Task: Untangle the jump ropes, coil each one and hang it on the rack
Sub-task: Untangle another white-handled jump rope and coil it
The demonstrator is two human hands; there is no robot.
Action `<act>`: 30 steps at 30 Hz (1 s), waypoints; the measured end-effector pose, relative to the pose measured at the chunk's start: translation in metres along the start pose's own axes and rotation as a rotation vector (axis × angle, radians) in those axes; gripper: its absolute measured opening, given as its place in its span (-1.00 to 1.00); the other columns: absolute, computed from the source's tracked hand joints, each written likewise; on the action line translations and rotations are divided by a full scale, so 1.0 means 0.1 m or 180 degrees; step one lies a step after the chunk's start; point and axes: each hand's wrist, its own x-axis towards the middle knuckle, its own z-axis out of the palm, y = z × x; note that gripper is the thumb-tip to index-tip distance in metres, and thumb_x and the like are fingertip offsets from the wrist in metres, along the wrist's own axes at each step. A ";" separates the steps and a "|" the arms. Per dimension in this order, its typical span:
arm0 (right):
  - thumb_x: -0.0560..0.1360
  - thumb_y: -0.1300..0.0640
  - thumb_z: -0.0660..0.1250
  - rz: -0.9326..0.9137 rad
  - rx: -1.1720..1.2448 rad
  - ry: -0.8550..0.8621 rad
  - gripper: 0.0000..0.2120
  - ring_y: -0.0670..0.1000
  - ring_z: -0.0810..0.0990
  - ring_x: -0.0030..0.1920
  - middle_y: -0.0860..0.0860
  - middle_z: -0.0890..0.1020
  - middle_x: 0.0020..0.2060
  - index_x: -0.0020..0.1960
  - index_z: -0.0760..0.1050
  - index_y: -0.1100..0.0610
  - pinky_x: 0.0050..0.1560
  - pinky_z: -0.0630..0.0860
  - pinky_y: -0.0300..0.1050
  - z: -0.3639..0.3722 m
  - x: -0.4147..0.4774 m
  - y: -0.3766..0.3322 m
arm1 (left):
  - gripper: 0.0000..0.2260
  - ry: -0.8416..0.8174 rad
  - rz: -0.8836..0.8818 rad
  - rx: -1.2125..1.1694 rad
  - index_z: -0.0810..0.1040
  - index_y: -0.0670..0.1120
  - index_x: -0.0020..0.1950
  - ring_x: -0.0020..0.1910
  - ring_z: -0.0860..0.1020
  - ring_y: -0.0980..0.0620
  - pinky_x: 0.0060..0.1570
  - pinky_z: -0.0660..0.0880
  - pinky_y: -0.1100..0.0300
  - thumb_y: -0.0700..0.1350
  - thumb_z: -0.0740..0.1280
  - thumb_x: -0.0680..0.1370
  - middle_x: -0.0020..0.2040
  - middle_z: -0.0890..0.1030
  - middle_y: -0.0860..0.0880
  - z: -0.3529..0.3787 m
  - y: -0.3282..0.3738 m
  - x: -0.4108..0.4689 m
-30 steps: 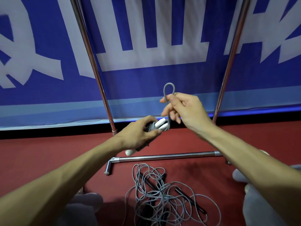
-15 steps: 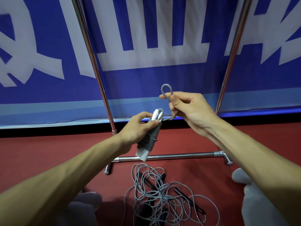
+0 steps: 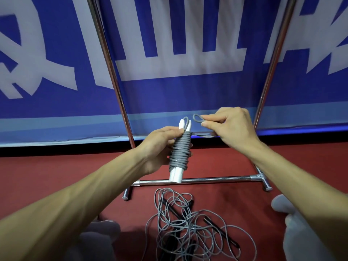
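L hand [image 3: 160,146]: gripping wound rope bundle [image 3: 179,153] round its mid, thumb lying near the top coils.
R hand [image 3: 231,129]: pinching free loop end [image 3: 196,117] betw. thumb and forefinger, just right of bundle top.
Bundle axis: standing near upright, slight tilt; white handles [image 3: 176,175] poking out both ends, lower tips hanging in front of rack base bar [image 3: 216,178].
Loop direction: pointing left toward bundle top, short slack running back to top coil.
Nearer hand: R; tucking the loop judged next.
Remaining tangle [image 3: 188,223]: lying on red floor [image 3: 56,176], near side of base bar, well below hands.
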 end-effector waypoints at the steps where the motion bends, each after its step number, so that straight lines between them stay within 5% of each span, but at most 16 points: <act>1: 0.43 0.18 0.49 -0.0187 -0.0279 -0.0054 -0.81 0.06 0.59 -0.28 0.09 0.64 -0.29 0.05 0.68 0.15 -0.20 0.48 -0.12 0.01 0.00 0.00 | -0.86 0.0006 0.0028 0.0028 0.54 -0.09 0.11 -0.15 0.62 -0.22 0.07 0.52 -0.16 -0.11 0.31 0.58 -0.07 0.66 -0.23 0.00 0.00 0.00; 6: 0.48 0.09 0.43 -0.0713 -0.0914 -0.0457 -0.85 0.11 0.54 -0.26 0.10 0.60 -0.33 0.01 0.70 0.09 -0.19 0.51 0.02 0.02 -0.03 -0.03 | -0.84 0.0221 0.0372 0.0612 0.61 -0.08 0.10 -0.20 0.62 -0.16 -0.13 0.55 0.02 -0.12 0.41 0.53 -0.12 0.66 -0.19 -0.04 -0.04 0.03; 9: 0.51 0.01 0.36 -0.0715 -0.1166 -0.0655 -0.83 0.09 0.49 -0.29 0.06 0.53 -0.38 -0.06 0.71 0.02 -0.23 0.48 0.04 0.03 -0.06 -0.09 | -0.84 0.0342 0.0785 0.1435 0.62 -0.02 0.05 -0.33 0.61 -0.09 -0.23 0.59 0.03 -0.10 0.48 0.49 -0.27 0.65 -0.10 -0.07 -0.09 0.04; 13: 0.49 0.01 0.39 -0.0558 -0.1133 -0.0574 -0.85 0.04 0.51 -0.30 0.03 0.59 -0.37 -0.11 0.71 0.04 -0.20 0.46 0.00 0.09 -0.13 -0.11 | -0.80 0.0484 0.1005 0.2080 0.62 0.05 0.09 -0.33 0.67 -0.09 -0.23 0.61 0.07 -0.02 0.49 0.48 -0.25 0.68 -0.13 -0.07 -0.13 0.04; 18: 0.35 0.10 0.56 0.0109 -0.0226 -0.0588 -0.71 -0.13 0.50 -0.33 -0.04 0.56 -0.18 0.02 0.57 0.04 -0.24 0.42 -0.23 0.20 -0.20 -0.14 | -0.75 0.0389 0.1169 0.2569 0.65 0.09 0.13 -0.31 0.66 -0.05 -0.16 0.62 0.03 0.03 0.49 0.46 -0.26 0.68 -0.09 -0.10 -0.14 0.05; 22: 0.41 0.10 0.52 0.0523 0.0110 -0.1047 -0.85 0.01 0.59 -0.45 0.00 0.60 -0.15 -0.08 0.57 0.00 -0.36 0.44 -0.38 0.20 -0.19 -0.13 | -0.80 0.0383 0.1303 0.3145 0.66 0.14 0.09 -0.32 0.63 -0.03 -0.20 0.57 0.11 0.04 0.47 0.47 -0.31 0.67 -0.05 -0.14 -0.14 0.05; 26: 0.42 0.08 0.49 0.0761 0.0508 -0.0780 -0.84 -0.06 0.52 -0.36 -0.05 0.62 -0.39 -0.26 0.54 0.06 -0.19 0.43 -0.22 0.20 -0.14 -0.15 | -0.80 0.0292 0.1328 0.3343 0.65 0.13 0.10 -0.39 0.59 0.03 -0.25 0.52 0.13 0.03 0.46 0.48 -0.37 0.63 -0.02 -0.14 -0.14 0.07; 30: 0.47 0.18 0.44 0.0618 0.1003 -0.0282 -0.78 -0.06 0.53 -0.37 0.00 0.57 -0.40 -0.30 0.47 0.07 -0.26 0.55 -0.10 0.09 0.00 -0.31 | -0.91 0.0040 0.1216 0.3499 0.64 0.07 0.02 -0.47 0.49 0.11 -0.31 0.47 0.16 -0.03 0.43 0.52 -0.43 0.54 0.05 -0.14 -0.19 0.10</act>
